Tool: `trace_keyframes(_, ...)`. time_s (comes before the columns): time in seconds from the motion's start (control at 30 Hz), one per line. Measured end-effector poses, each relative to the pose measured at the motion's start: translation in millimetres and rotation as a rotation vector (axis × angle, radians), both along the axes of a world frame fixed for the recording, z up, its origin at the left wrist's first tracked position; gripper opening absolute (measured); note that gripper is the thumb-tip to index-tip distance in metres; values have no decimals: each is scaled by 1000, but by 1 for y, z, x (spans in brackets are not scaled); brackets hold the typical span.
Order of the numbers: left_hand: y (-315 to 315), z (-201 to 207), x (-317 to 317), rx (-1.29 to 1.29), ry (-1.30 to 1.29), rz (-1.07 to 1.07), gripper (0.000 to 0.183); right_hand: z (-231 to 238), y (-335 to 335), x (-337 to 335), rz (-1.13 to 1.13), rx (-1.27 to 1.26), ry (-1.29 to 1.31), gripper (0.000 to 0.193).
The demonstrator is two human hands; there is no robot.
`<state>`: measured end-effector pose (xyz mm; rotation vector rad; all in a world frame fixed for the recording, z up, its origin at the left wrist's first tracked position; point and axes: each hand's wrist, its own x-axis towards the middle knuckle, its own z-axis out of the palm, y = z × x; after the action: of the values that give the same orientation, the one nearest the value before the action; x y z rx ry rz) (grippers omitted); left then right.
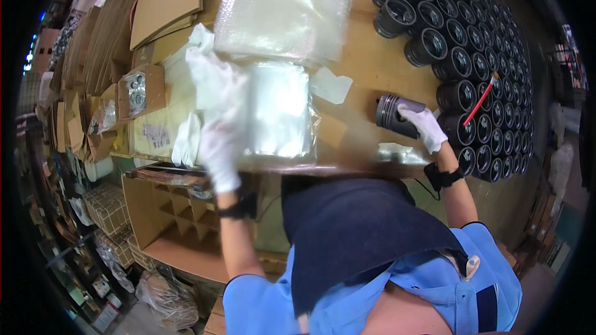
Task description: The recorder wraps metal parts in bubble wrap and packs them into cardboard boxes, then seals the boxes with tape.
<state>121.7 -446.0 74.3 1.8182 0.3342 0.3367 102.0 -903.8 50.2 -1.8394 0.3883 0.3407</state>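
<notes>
My right hand (425, 125), in a white glove, is wrapped round a dark piston (400, 116) with ring grooves at its left end; the piston lies tilted on its side at the table's right. My left hand (220, 149), also gloved in white, is smeared by motion, and its fingers cannot be made out. Just beyond it is a white cloth (208, 65), partly blurred; whether the hand grips it is unclear. Beside that hand lies a stack of clear plastic bags (280, 111). A crumpled white cloth or glove (186, 141) rests to its left.
Rows of black pistons (456, 62) stand at the right, a red-handled brush (481, 100) lying across them. Bubble-wrap sheets (282, 15) are at the back. Cardboard sheets (164, 3) and a small box of metal parts (141, 92) are left. A divided carton (180, 223) sits below the table edge.
</notes>
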Motion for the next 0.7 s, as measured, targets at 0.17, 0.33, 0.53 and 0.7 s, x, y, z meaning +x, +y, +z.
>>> trace_keyframes(0.17,-21,20,0,580,-238,-142,18,31,35,-26,-102,170,157,21)
trace_keyframes(0.33,-161,-7,3,772,769,-848,20,55,51,-41,22,412,202,28)
trace_keyframes(0.53,-169,-40,-29,-588,295,-555,30,16,75,-48,125,374,227,34)
trace_keyframes(0.7,-182,-33,-18,183,25,-434,23,2,137,-23,-17,519,1,40)
